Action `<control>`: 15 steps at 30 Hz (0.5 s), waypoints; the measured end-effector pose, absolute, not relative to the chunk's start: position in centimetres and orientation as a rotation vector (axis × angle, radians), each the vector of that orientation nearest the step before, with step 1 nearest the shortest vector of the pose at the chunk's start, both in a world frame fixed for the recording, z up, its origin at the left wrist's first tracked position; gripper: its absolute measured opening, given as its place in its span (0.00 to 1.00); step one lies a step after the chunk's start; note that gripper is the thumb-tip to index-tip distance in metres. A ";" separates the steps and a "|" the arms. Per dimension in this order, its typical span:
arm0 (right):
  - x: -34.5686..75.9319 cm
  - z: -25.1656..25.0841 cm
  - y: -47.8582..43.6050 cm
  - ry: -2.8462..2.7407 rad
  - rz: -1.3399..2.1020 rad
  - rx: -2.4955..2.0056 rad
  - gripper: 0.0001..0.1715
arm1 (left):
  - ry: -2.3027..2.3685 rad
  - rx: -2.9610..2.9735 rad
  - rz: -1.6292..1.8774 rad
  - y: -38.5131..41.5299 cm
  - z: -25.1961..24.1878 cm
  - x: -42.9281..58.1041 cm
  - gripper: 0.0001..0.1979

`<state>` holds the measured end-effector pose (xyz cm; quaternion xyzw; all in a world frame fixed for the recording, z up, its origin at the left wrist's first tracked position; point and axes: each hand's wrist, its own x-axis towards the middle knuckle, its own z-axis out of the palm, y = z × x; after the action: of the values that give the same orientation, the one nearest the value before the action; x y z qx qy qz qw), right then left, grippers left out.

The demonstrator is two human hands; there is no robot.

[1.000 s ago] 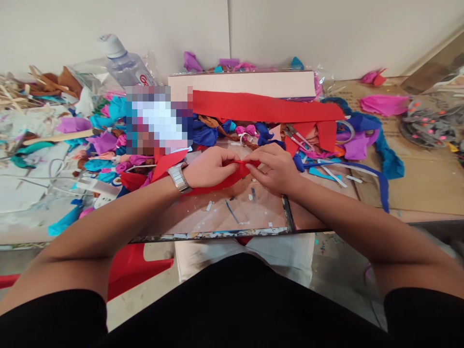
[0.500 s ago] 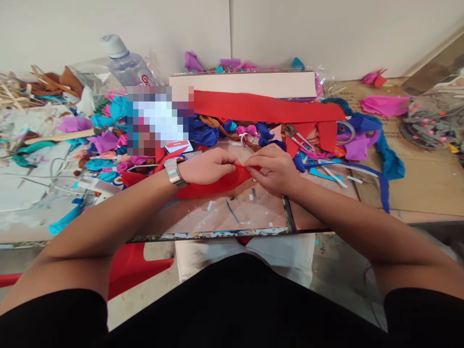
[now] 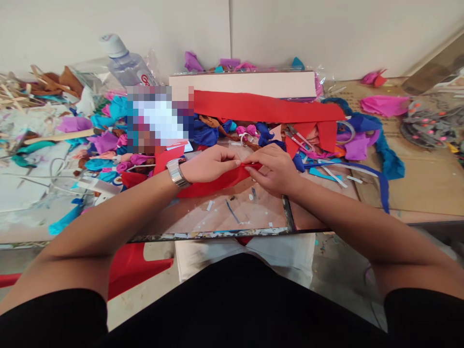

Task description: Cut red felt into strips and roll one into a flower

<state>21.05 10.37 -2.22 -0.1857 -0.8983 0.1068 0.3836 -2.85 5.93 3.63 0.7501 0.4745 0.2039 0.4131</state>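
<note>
A red fabric strip point(image 3: 213, 181) lies across a clear work board point(image 3: 224, 215) at the table's near edge. My left hand point(image 3: 208, 164), with a metal watch at the wrist, is closed and pinches the strip's upper edge. My right hand point(image 3: 273, 166) is closed too and pinches the same strip at its right end. The two sets of fingertips meet in the middle. The rest of the strip runs left under my left wrist.
Coloured fabric scraps point(image 3: 105, 142) are heaped to the left and behind. A long red cloth point(image 3: 264, 107) lies before a pale box point(image 3: 246, 82). A plastic bottle point(image 3: 125, 63) lies at the back left. Scissors point(image 3: 297, 137) rest right of my hands. Cardboard point(image 3: 424, 179) covers the right side.
Both hands stay on the red strip and shift slightly as they work its edge. The strip's left end moves a little by the watch.
</note>
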 end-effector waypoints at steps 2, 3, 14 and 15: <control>21.1 -2.2 10.4 -2.288 0.266 -0.494 0.04 | 1.189 1.901 0.536 5.9 3.5 -2.8 0.20; 21.1 -2.3 10.4 -2.289 0.264 -0.500 0.03 | 1.183 1.910 0.548 5.9 3.3 -2.8 0.20; 21.1 -2.3 10.6 -2.291 0.270 -0.536 0.03 | 1.228 2.020 0.680 5.5 2.2 -2.5 0.18; 21.1 -2.3 10.6 -2.295 0.271 -0.542 0.03 | 1.250 2.030 0.683 5.4 2.2 -2.4 0.18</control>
<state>21.09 10.60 -2.29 -0.2118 -0.8965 0.1057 0.3744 -2.40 5.37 2.23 0.7743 0.4766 0.2603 0.3250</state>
